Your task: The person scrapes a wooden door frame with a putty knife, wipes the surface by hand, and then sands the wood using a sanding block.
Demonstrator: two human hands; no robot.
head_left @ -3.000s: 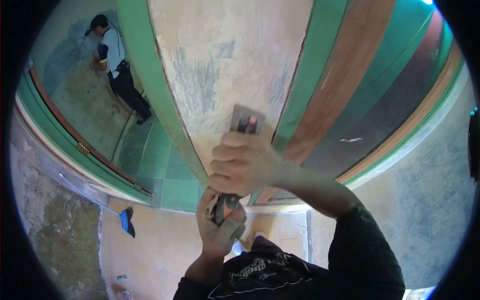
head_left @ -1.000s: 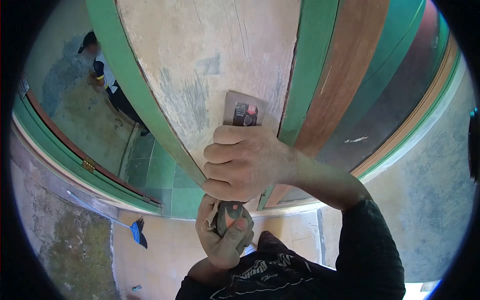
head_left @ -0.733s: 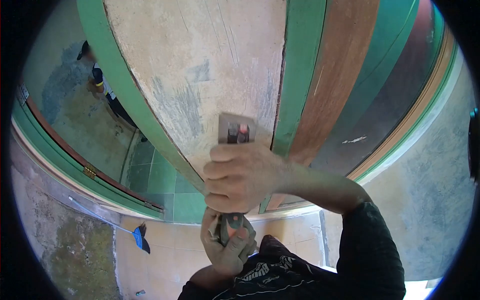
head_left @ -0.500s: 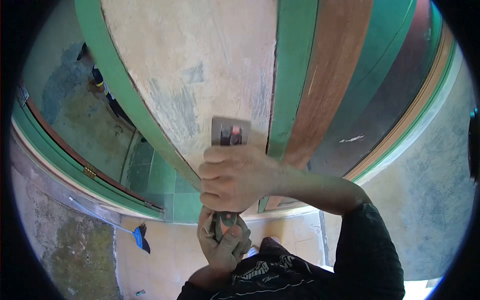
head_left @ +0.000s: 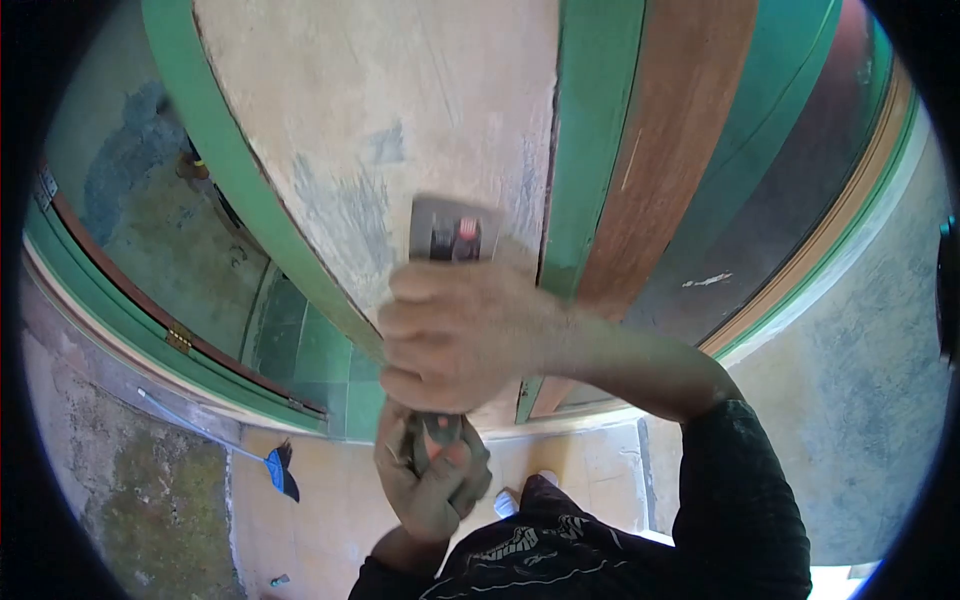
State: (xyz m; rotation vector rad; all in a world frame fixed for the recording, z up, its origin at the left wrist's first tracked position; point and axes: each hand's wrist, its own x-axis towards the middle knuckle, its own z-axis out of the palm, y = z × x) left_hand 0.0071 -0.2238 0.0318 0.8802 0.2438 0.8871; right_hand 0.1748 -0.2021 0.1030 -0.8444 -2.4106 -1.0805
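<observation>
A handheld tool with a flat grey head (head_left: 455,222) lies against the pale wall strip (head_left: 450,100), near grey scraped patches. My right hand (head_left: 460,335) is wrapped in a fist round its upper body, just below the head, and is slightly blurred. Lower down, my left hand (head_left: 435,475) grips the tool's dark and orange handle end, thumb over it. The middle of the tool is hidden behind my right hand.
Green frames (head_left: 590,130) border the wall strip. A blue broom (head_left: 282,475) is on the tiled floor at lower left. Through the left opening, another person (head_left: 195,170) is partly visible behind the frame. A dark door (head_left: 730,270) stands to the right.
Both hands and the tool have moved up and slightly left along the wall strip. The other person is now more hidden by the green frame.
</observation>
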